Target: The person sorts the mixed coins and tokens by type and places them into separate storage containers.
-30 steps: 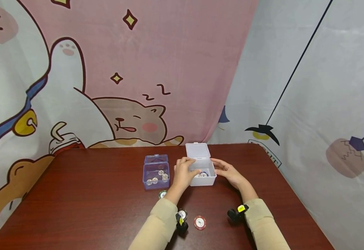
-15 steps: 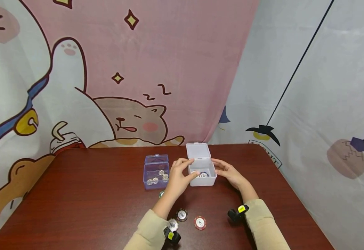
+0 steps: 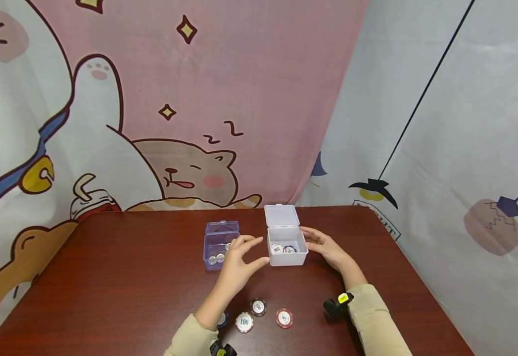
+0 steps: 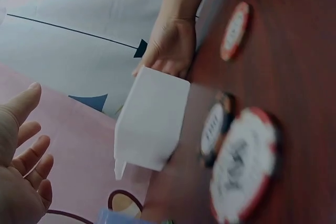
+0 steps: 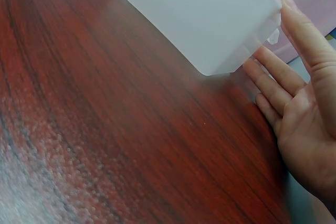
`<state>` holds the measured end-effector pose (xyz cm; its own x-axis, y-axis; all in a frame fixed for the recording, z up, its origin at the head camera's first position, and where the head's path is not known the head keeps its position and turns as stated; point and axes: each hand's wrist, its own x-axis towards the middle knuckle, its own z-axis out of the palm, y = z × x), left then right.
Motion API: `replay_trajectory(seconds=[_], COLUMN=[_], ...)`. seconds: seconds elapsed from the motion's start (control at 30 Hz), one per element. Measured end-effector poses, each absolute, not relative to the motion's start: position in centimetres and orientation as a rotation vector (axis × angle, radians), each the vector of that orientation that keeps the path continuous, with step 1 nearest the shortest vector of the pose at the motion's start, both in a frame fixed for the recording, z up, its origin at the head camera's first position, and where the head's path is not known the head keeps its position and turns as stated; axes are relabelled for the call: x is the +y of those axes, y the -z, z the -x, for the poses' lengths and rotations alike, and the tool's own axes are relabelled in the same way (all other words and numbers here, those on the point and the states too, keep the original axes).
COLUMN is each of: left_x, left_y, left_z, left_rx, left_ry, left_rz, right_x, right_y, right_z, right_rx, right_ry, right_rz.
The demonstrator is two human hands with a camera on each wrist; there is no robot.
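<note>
My left hand (image 3: 235, 269) is in the air left of a white lidded box (image 3: 288, 259), thumb and fingers spread with nothing between them. In the left wrist view its fingers (image 4: 32, 156) are apart from the box. The box lid (image 3: 282, 216) is tipped back. Inside lie a white poker chip (image 3: 277, 248) and a blue-edged poker chip (image 3: 290, 249). My right hand (image 3: 327, 247) rests at the box's right side, its fingers extended along the wall and its thumb (image 5: 302, 30) at the rim corner.
A translucent blue box (image 3: 210, 247) with several clear round pieces stands left, partly behind my left hand. Nearer me lie a white 100 chip (image 3: 244, 322), a black chip (image 3: 259, 307) and a red chip (image 3: 284, 318). A blue chip (image 3: 223, 320) shows beside my left forearm.
My left hand has drawn back from over the white box, to the left and toward me. The 100 chip and the blue chip are uncovered; the green one is now hidden. My right hand stayed put.
</note>
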<state>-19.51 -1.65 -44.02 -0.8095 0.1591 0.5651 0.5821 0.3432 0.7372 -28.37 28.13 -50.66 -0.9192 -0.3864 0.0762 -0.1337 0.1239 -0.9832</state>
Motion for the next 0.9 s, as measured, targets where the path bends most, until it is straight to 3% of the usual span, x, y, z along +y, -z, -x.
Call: replay_trajectory(seconds=[0.53, 0.9], left_x=[-5.1, -6.8], left_y=[46.0, 47.1], left_z=[18.0, 17.2], left_rx=[-2.336, -2.378], left_ry=[1.370, 1.319], left_rz=[0.607, 0.647], right_x=[28.1, 27.3], right_y=[50.6, 48.5], right_z=[28.4, 27.2], right_rx=[2.181, 2.193], right_ry=[1.879, 1.854], right_rz=[0.514, 0.518])
